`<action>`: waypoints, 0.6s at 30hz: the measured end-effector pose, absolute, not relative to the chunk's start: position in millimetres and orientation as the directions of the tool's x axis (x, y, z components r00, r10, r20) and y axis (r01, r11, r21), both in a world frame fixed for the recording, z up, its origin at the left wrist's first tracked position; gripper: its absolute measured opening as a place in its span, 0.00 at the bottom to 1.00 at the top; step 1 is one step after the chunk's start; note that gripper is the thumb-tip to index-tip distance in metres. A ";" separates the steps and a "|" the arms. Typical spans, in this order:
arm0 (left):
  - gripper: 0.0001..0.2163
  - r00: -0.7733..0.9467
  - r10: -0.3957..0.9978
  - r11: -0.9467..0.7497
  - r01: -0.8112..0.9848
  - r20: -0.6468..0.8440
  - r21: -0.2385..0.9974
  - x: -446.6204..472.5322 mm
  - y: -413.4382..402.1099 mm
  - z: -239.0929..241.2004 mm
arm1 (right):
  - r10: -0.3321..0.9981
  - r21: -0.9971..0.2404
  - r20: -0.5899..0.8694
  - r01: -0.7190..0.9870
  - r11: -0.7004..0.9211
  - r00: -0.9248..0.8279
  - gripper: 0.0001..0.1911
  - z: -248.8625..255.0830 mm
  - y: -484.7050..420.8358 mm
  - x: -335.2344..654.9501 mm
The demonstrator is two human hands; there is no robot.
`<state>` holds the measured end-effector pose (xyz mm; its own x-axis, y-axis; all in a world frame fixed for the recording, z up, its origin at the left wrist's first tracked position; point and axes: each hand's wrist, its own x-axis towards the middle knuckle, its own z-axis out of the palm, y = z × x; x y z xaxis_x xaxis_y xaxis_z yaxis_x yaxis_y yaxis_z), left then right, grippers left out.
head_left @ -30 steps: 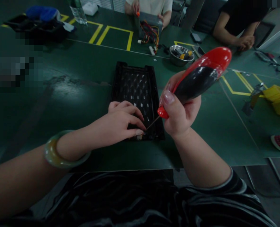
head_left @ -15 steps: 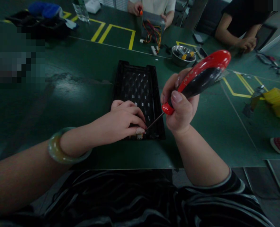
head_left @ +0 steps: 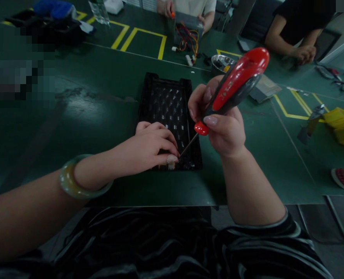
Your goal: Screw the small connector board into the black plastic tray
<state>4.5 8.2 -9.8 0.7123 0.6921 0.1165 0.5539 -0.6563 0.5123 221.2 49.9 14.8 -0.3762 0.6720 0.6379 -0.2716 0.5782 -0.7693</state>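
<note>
1. Near the tabletop's (head_left: 261, 170) front edge, my left hand (head_left: 148, 149) bends over the black tray (head_left: 166, 100); I can't tell whether its fingers pinch anything.
2. My right hand (head_left: 228, 130) has its fingers wrapped around a screwdriver (head_left: 232, 83), tip toward the tray's near-right corner.
3. Beyond: a metal bowl (head_left: 216, 69).

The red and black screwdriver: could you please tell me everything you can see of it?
The screwdriver has a glossy, plastic-looking handle, red with dark panels, and a thin metal-looking shaft. Held in the right hand, it slants down toward the near right corner of the black tray, its lower end close to the left hand; the tip is indistinct.
</note>
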 end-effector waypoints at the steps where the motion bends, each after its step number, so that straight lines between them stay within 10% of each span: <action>1: 0.11 0.710 0.695 -0.654 0.558 0.114 0.510 4.6 7.9 -9.3 | 0.659 -0.761 0.647 -0.272 0.589 -0.384 0.21 14.4 51.7 222.6; 18: 0.10 0.690 0.711 -0.646 0.564 0.136 0.515 5.6 4.7 -8.7 | 0.745 -0.853 0.502 -0.111 0.510 -0.440 0.29 24.4 41.6 224.9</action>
